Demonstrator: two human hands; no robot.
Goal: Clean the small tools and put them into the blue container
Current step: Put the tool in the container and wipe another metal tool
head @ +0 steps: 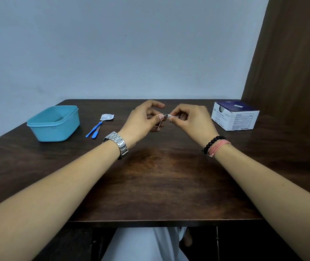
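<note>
Pinching hands: left hand [143,117] on small metal tool [161,121], right hand [190,117] on white wipe [173,116].

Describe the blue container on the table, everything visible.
The blue container is a light blue, plastic-looking tub, rectangular with rounded corners and a thicker rim. It stands upright and lidless on the dark wooden table, at the far left, apart from both hands. What shows of its inside holds nothing. Two blue-handled tools lie just to its right, not touching.
</note>
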